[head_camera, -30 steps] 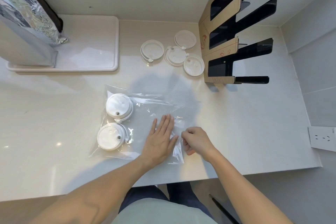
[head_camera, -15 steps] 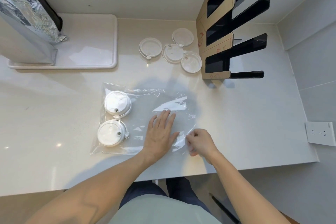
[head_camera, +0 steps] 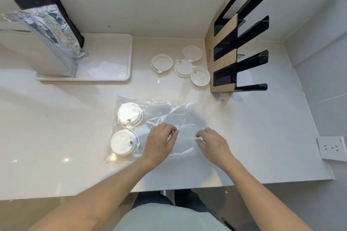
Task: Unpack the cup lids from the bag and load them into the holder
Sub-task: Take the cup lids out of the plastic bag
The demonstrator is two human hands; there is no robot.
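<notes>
This looks like the back counter of a drinks shop or café kitchen. A pale stone countertop (head_camera: 56,137) runs into a corner of plain light walls. The black slotted lid holder (head_camera: 238,47) stands at the back right, loose white cup lids (head_camera: 180,65) just left of it, a foil-lined bag (head_camera: 43,22) far left on a white tray (head_camera: 112,62), and a wall socket (head_camera: 331,149) below right.

A pale, glossy desk (head_camera: 262,137) carried everything. A clear plastic bag (head_camera: 159,118) lay flat on it under both hands, left hand (head_camera: 159,144) and right hand (head_camera: 214,144). Beyond the hands four loose white lids (head_camera: 180,65) lay beside a black holder (head_camera: 236,47). Far left of the left hand sat a white tray (head_camera: 109,58).
</notes>
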